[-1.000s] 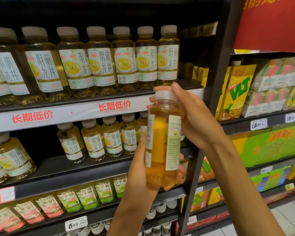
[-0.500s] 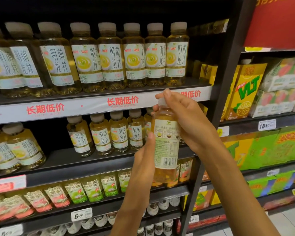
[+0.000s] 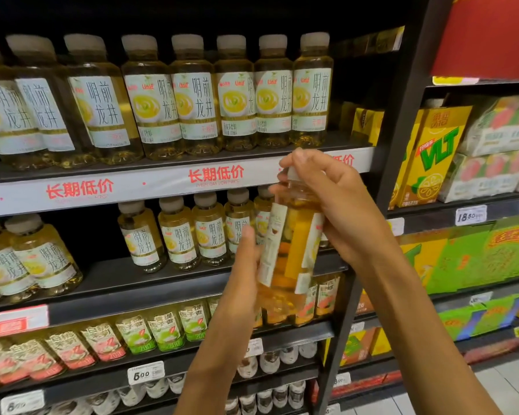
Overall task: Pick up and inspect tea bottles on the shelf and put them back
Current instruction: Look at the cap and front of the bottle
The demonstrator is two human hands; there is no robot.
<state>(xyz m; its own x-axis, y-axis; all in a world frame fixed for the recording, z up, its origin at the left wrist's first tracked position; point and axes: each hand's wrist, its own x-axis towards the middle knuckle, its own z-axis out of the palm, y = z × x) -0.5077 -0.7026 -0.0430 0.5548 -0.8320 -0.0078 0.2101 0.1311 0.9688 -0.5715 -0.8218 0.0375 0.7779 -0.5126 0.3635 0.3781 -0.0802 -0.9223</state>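
Both forearms enter bare from about six o'clock, with no sleeve, watch, bracelet or glove on either, and the left hand (image 3: 246,265) and right hand (image 3: 339,205) are likewise uncovered, slim-fingered, with short plain nails and no rings on the fingers that show.

A dark metal shelving unit (image 3: 399,163) fills the view, its black uprights dividing two bays; a red sign (image 3: 492,34) hangs upper right, and pale floor tiles (image 3: 510,381) show lower right

Both hands — left hand (image 3: 246,265), right hand (image 3: 339,205) — grip tea bottle (image 3: 291,244) (tilted).
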